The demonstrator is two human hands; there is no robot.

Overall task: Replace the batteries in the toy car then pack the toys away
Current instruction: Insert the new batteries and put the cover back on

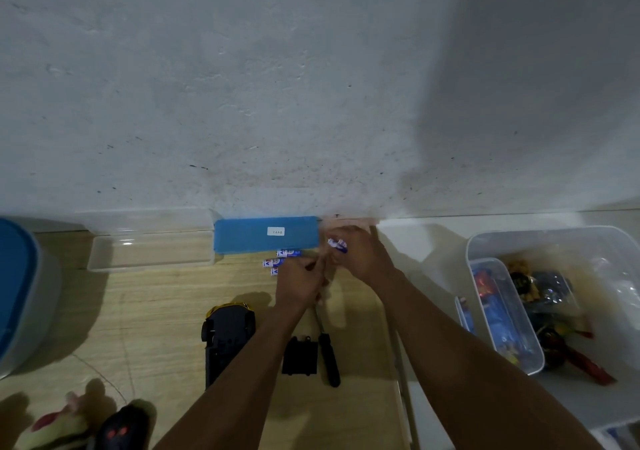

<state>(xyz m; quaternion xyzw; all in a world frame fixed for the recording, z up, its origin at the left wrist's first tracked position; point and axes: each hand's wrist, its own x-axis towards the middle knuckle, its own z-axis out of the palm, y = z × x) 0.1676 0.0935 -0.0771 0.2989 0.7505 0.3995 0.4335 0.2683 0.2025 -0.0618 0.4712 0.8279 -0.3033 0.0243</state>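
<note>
The toy car (227,337) lies belly-up, yellow nose toward the wall. The right hand (360,255) pinches a blue-white battery (337,244); the left hand's (299,281) fingers curl closed, on what I cannot tell.

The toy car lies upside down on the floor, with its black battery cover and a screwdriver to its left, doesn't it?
Not quite: the head view shows the battery cover and screwdriver to the right of the upturned toy car.

A small white label (275,231) is stuck on the blue lid (242,238); dark digits are printed on it, but they are too small and blurred to be read. Markings on the blue-and-white batteries (289,253) cannot be made out either.
</note>
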